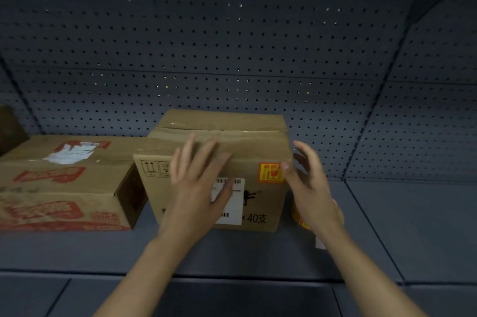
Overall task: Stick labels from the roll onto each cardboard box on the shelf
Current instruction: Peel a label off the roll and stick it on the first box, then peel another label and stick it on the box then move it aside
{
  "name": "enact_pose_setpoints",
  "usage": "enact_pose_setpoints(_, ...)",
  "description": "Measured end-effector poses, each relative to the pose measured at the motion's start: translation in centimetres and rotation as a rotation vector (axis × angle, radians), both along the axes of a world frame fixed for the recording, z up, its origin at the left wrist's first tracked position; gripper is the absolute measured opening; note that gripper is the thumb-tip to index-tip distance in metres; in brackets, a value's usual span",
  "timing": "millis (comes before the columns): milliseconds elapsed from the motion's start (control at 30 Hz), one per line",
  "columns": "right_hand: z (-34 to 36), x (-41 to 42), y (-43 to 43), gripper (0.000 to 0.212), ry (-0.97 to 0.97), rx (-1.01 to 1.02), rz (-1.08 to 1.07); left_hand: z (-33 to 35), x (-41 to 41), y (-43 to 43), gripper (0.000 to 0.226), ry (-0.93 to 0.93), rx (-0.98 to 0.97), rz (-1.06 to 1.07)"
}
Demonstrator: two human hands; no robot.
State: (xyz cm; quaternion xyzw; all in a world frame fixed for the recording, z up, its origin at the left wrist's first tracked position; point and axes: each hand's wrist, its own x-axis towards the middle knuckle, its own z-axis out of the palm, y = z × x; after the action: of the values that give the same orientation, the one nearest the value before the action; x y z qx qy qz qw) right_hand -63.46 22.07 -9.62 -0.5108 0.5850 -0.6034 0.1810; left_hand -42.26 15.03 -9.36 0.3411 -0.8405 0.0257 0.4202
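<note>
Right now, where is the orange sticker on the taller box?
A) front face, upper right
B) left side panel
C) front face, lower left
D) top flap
A: the orange sticker sits high on the right of the front face of the taller box, above and to the right of the white label.

Dim bluish light is filling the frame; left hand (198, 187) and right hand (309, 187) are blurring; corners are darkening.

Dark grey perforated back panel (232, 32)
</note>
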Motion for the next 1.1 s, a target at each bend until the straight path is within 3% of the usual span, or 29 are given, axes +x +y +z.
enact_pose_setpoints(167, -0.5, 0.2, -0.7, 0.081, -0.152, 0.070, 0.092, -1.4, 3.6, 1.3, 0.061, 0.183, 0.282, 0.190)
enact_pose_setpoints(333, -0.9, 2.6, 0.3, 0.073, -0.194, 0.087, 0.155, -2.2, 3.7, 1.5, 0.089, 0.319, 0.591, 0.066)
enact_pose_setpoints(433, -1.2, 4.6, 2.3, 0.073, -0.176, 0.083, 0.184, -2.3, 3.8, 1.1, 0.093, 0.398, 0.667, -0.004)
enact_pose_setpoints(533, -1.9, 7.5, 4.3, 0.076, -0.139, 0.049, 0.211, -1.7, 3.9, 1.0, 0.104, 0.597, 0.751, -0.064)
enact_pose_setpoints(633, -2.7, 10.6, 6.0, 0.086, -0.080, 0.063, 0.191, -1.2, 4.2, 1.0, 0.109, 0.748, 0.817, -0.083)
enact_pose_setpoints(767, -2.9, 13.8, 8.6, 0.097, 0.012, 0.141, 0.117, -1.0, 4.4, 0.3, 0.102, 0.806, 0.866, -0.186)
enact_pose_setpoints(967, -3.2, 13.2, 9.2, 0.088, 0.177, 0.157, 0.059, 0.3, 3.0, -0.3, 0.094, 0.867, 0.868, -0.263)
enact_pose_setpoints(1100, -2.6, 10.3, 8.8, 0.058, 0.114, 0.058, -0.046, 0.3, 3.5, 0.0, 0.098, 0.875, 0.887, -0.262)
